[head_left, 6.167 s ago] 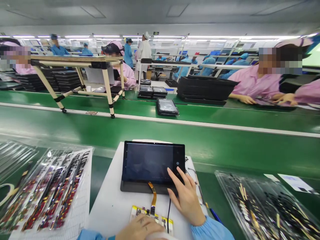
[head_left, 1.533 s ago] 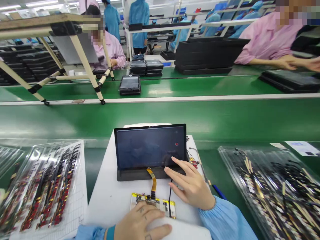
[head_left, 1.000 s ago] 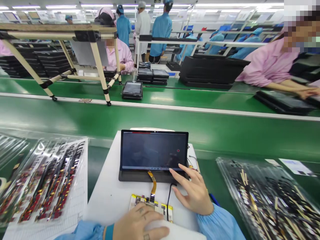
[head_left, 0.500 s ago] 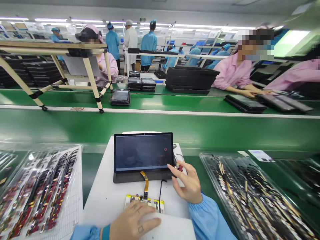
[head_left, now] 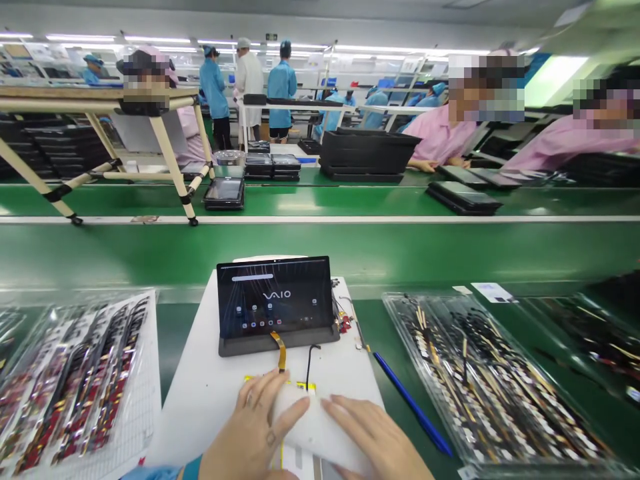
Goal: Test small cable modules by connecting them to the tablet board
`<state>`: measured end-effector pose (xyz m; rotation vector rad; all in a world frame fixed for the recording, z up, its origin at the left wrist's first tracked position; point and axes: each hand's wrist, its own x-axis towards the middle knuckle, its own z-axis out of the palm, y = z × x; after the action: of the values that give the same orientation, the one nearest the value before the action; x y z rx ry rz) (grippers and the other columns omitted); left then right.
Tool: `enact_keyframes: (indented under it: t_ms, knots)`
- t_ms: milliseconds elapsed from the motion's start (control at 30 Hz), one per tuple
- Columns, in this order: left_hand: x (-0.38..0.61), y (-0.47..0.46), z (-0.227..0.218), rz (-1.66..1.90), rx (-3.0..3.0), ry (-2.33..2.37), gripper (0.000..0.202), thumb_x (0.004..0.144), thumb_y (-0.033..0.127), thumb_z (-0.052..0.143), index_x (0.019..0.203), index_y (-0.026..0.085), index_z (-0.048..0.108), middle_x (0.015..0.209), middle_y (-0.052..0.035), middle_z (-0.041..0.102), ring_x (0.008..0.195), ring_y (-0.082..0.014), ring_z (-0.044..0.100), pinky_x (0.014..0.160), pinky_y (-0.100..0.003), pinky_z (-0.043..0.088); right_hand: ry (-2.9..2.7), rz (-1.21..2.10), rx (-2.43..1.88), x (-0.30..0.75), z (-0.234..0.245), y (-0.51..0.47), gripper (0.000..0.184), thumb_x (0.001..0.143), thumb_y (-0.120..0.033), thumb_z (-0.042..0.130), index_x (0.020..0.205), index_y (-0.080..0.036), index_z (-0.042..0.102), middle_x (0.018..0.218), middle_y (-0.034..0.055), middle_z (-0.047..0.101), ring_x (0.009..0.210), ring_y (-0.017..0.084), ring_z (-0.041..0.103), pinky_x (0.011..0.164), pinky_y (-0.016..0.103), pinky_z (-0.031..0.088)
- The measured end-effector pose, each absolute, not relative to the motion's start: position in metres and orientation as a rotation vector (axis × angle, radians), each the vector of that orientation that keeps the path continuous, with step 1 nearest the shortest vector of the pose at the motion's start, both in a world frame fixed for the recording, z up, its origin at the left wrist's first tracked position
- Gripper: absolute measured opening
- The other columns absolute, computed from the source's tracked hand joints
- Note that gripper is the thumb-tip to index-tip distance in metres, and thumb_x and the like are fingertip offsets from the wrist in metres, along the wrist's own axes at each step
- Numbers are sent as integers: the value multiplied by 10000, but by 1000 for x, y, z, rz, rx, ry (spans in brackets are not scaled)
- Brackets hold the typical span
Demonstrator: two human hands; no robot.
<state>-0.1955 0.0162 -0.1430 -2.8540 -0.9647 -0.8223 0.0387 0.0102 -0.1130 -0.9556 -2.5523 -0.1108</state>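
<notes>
VAIO screen [head_left: 275, 297] lit, right hand [head_left: 375, 443] on white pad [head_left: 315, 420]

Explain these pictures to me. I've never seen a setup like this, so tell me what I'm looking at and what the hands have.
There is no machine here. The view comes from a camera worn on a person's head, looking down at their own bare hands. The left hand and right hand hold a white sheet on a white mat. Ahead stands a VAIO tablet, screen lit, with a ribbon cable running down from it. A plastic tray of parts lies to the left, another to the right, beside a blue pen. Beyond lies a green conveyor, with co-workers in pink across it.
</notes>
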Motion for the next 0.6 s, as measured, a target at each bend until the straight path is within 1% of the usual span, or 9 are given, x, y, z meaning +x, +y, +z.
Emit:
enact_keyframes:
  t_ms: [67, 133, 200, 233, 300, 367, 400, 500, 600]
  knots:
    - [-190, 14, -141, -763, -2856, -1135, 544, 800, 534, 550, 1162, 137, 468, 1052, -162, 612, 945, -283, 594, 750, -384, 470, -2425, -257, -1073, 51, -122, 6, 510, 886, -240, 370, 1378, -144, 277, 974, 51, 640, 825, 158, 602, 699, 256, 465]
    - [-182, 10, -142, -713, -2925, -1324, 280, 810, 354, 578, 1002, 156, 528, 883, -79, 646, 775, -211, 624, 676, -310, 479, -2309, -433, -1190, 64, -137, 1, 511, 905, -281, 339, 1386, -129, 261, 940, 63, 638, 796, 174, 604, 674, 286, 458]
    - [-172, 7, -146, -630, -2924, -1507, 11, 794, 174, 531, 796, 184, 534, 704, -2, 622, 623, -159, 605, 585, -254, 461, -2219, -601, -1306, 72, -155, -6, 503, 896, -315, 357, 1364, -136, 320, 962, 83, 631, 819, 222, 599, 695, 358, 446]
    - [-166, 6, -148, -583, -2888, -1572, 83, 768, 125, 515, 718, 191, 516, 649, 13, 605, 582, -155, 596, 551, -247, 450, -2183, -649, -1383, 74, -164, -10, 497, 888, -336, 370, 1347, -143, 354, 1010, 102, 620, 867, 261, 591, 718, 407, 439]
    - [-154, 5, -154, -488, -2786, -1657, 126, 711, 84, 519, 644, 190, 500, 610, 10, 598, 561, -170, 599, 525, -256, 443, -2116, -669, -1536, 71, -180, -20, 494, 875, -404, 392, 1303, -157, 416, 1128, 138, 571, 978, 341, 548, 747, 499, 423]
    - [-144, 5, -158, -403, -2721, -1707, 113, 677, 83, 537, 630, 182, 509, 607, -5, 609, 566, -187, 613, 532, -269, 448, -2079, -559, -1608, 61, -192, -29, 471, 864, -410, 430, 1272, -175, 445, 1189, 142, 535, 1045, 366, 515, 764, 529, 436]
    - [-141, 5, -159, -366, -2707, -1732, 102, 669, 88, 543, 629, 178, 516, 608, -11, 614, 572, -193, 618, 542, -275, 453, -2076, -461, -1588, 55, -196, -32, 445, 862, -371, 451, 1263, -179, 450, 1187, 135, 539, 1054, 347, 519, 776, 510, 457]
    - [-133, 6, -163, -313, -2673, -1790, 72, 650, 92, 549, 646, 164, 546, 614, -26, 623, 588, -208, 624, 574, -299, 457, -2093, -142, -1355, 34, -204, -32, 378, 852, -212, 471, 1227, -158, 463, 1087, 107, 594, 987, 245, 576, 779, 368, 519]
    - [-129, 4, -170, -351, -2646, -1810, 65, 655, 93, 540, 665, 150, 568, 620, -39, 624, 595, -208, 613, 593, -314, 443, -2115, -12, -1170, 19, -206, -20, 346, 861, -179, 447, 1206, -162, 477, 982, 79, 631, 847, 201, 623, 703, 292, 540]
